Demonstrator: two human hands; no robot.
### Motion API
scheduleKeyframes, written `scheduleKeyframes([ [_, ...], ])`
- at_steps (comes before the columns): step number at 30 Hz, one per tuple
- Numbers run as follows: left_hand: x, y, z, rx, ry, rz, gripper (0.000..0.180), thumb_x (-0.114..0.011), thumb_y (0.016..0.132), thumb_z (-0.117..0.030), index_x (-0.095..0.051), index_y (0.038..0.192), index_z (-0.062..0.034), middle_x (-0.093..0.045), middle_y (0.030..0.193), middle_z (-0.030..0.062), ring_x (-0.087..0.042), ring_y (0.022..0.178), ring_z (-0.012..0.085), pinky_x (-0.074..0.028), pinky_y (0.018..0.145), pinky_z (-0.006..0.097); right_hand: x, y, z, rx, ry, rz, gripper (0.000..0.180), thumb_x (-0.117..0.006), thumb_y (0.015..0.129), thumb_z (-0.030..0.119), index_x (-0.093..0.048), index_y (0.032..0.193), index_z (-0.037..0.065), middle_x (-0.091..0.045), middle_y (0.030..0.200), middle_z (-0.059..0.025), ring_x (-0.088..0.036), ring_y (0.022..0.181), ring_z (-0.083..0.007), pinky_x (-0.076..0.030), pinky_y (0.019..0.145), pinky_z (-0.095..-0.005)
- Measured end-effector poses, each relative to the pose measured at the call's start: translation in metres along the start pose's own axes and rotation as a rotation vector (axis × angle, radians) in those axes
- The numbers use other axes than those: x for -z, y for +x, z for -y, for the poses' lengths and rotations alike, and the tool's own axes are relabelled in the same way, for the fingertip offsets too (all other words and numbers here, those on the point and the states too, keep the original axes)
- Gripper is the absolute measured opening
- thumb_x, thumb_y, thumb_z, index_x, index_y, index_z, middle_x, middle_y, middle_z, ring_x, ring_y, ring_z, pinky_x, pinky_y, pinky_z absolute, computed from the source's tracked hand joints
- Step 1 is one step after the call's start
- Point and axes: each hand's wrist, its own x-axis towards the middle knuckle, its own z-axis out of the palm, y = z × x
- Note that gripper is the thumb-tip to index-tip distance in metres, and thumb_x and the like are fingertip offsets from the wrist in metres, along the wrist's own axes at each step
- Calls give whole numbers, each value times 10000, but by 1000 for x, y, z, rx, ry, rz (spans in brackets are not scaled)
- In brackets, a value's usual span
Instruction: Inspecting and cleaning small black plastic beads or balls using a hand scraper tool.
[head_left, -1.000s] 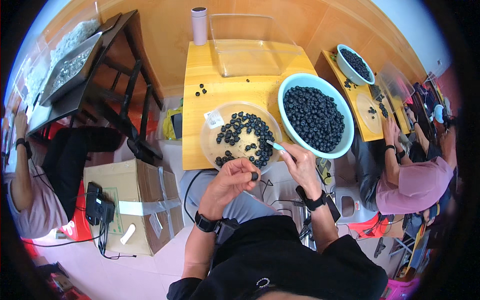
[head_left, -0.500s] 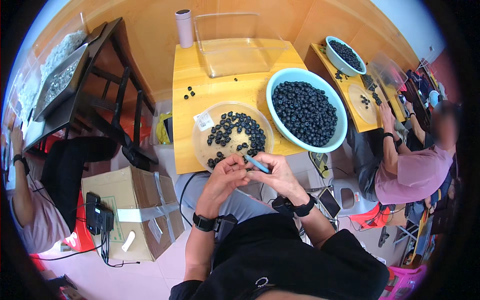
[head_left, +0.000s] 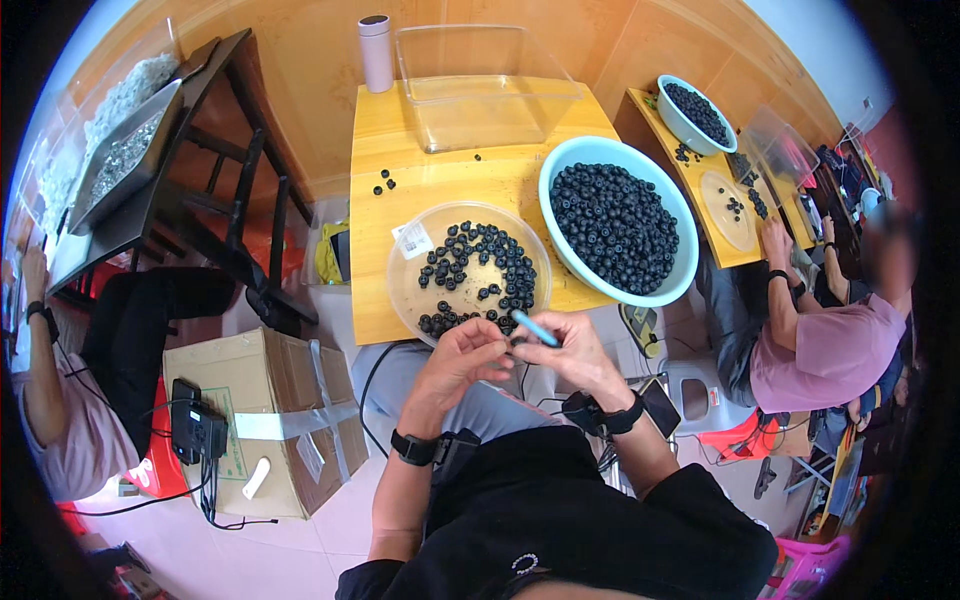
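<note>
My right hand [head_left: 578, 358] is closed around a slim light-blue, pen-like tool [head_left: 537, 329]. Its fingertips meet those of my left hand [head_left: 452, 366] just past the front of the table. My left fingers are pinched beside a small dark piece, mostly hidden, that looks like one of the blueberries. Right in front of both hands lies a round, clear shallow tray [head_left: 403, 278] with a white label. Loose dark blueberry-like pieces [head_left: 519, 272] cover part of it. To its right, a light-blue basin [head_left: 687, 238] is heaped with the same pieces [head_left: 612, 225].
A clear plastic bin [head_left: 480, 125] and a pink bottle [head_left: 376, 55] stand at the back of the yellow table [head_left: 375, 225]. A cardboard box [head_left: 225, 370] is at the left. On the right, a person [head_left: 825, 345] works at another table; a second person [head_left: 75, 420] sits left.
Both hands have shifted slightly right, still close together. The blue tool has turned and moved a little to the right. The view has shifted slightly.
</note>
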Motion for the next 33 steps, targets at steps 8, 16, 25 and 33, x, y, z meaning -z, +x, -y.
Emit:
scheduleKeyframes([
  [8,13,-10,-6,-132,72,-211,87,-570,858,-87,-546,917,-27,-618,891,100,-630,718,134,-566,626,252,74,64,25,42,128,-489,265,-665,757,99,-618,1004,16,-573,698,44,-361,460,-10,-261,404,-169],
  [16,24,-21,-8,-189,46,-304,82,-564,862,-85,-552,914,-22,-616,880,97,-629,710,127,-556,634,247,84,65,29,101,275,-508,373,-618,795,63,-522,1132,-63,-650,929,-99,-344,408,-19,-252,360,-169],
  [25,43,-6,-37,-396,395,-498,133,-566,845,-47,-583,963,13,-632,873,98,-626,724,135,-536,650,242,54,17,3,21,209,-475,174,-599,816,81,-634,971,11,-623,727,-32,-315,412,7,-202,377,-162],
  [33,35,29,-38,-495,1599,-663,103,-623,704,-29,-609,793,19,-610,740,170,-615,697,301,-489,645,361,23,11,-11,-48,201,-391,132,-607,821,111,-658,926,49,-600,669,12,-350,444,8,-236,403,-166],
])
